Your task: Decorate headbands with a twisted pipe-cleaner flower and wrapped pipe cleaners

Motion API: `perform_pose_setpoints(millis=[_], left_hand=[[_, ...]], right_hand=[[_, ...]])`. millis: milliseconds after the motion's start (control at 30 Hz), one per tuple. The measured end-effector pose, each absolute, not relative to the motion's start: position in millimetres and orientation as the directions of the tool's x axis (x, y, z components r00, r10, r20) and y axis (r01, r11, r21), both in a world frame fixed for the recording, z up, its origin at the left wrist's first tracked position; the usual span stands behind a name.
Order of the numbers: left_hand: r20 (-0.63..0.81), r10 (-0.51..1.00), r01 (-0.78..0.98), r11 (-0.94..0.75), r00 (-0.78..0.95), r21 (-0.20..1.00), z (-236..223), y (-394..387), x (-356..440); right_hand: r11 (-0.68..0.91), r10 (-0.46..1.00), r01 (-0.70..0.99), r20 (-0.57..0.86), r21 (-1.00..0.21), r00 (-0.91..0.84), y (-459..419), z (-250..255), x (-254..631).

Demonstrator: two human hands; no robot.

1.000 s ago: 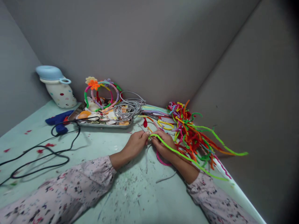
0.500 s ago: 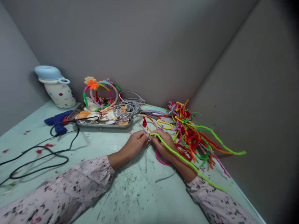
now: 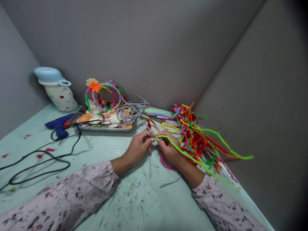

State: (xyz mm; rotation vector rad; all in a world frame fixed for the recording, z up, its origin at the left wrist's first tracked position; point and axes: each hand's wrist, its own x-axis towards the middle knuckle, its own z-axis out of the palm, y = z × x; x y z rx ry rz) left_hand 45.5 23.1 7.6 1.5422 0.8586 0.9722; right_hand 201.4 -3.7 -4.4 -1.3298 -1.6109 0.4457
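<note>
My left hand [image 3: 139,147] is closed in a pinch on a thin grey wire [image 3: 150,131], whose tip slants up between both hands. Close against it, my right hand [image 3: 168,148] pinches a neon green pipe cleaner [image 3: 192,156] near its end, where it meets the wire. The long free part of the pipe cleaner arcs over the right hand and forearm. Fingers hide exactly how the two join. Below the hands, a grey wire end [image 3: 170,184] and a pink fuzzy section [image 3: 166,163] show beside the right wrist.
A metal tray [image 3: 106,129] bears shells, fuzzy hoops [image 3: 107,96] and a grey wire coil [image 3: 132,110]. Scissors [image 3: 169,127] lie behind the hands, with a tangled pipe-cleaner pile [image 3: 197,141] at right. Leftward are a blue glue gun [image 3: 59,123], black cord [image 3: 69,160] and bottle [image 3: 59,93].
The wire tip now stands up more plainly between the hands. My right fingers have shifted slightly, and the green pipe cleaner's free end has risen a little.
</note>
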Motion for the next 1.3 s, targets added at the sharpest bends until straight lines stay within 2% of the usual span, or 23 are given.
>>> perform_pose_setpoints(millis=[367, 667, 1100, 1300], left_hand=[[0.152, 0.908, 0.005, -0.167, 0.390, 0.986, 10, 22, 45], [0.162, 0.915, 0.006, -0.177, 0.368, 0.984, 11, 21, 45], [0.196, 0.916, -0.069, -0.183, 0.350, 0.981, 10, 22, 45], [0.209, 0.911, -0.054, -0.203, 0.355, 0.978, 12, 21, 44]], right_hand=[[0.283, 0.936, 0.379, 0.339, -0.881, 0.089, -5, -3, 200], [0.251, 0.953, 0.289, 0.287, -0.924, 0.092, -7, 1, 196], [0.408, 0.912, 0.186, 0.410, -0.894, -0.034, -5, -5, 197], [0.401, 0.916, 0.163, 0.398, -0.901, -0.055, -3, -10, 198]])
